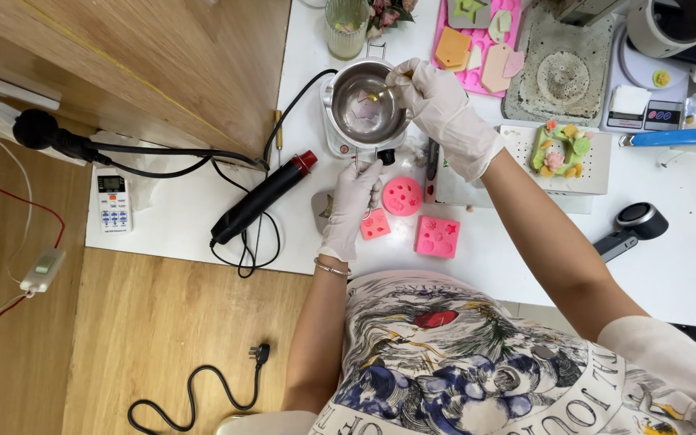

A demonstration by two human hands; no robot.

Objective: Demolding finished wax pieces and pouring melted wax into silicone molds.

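Stirring the little metal pot (366, 103)

Right hand (437, 101) pinches a small stick; left hand (354, 201) grips the pot handle. Hot wax could spill if it tips.

Both the left hand (351, 205) and the right hand (445, 113) wear thin, whitish disposable gloves that end at the wrists. A slim metal bracelet (331, 268) circles the left wrist. The person wears a white short-sleeved T-shirt (477, 362) printed with blue, grey and red artwork and dark lettering.
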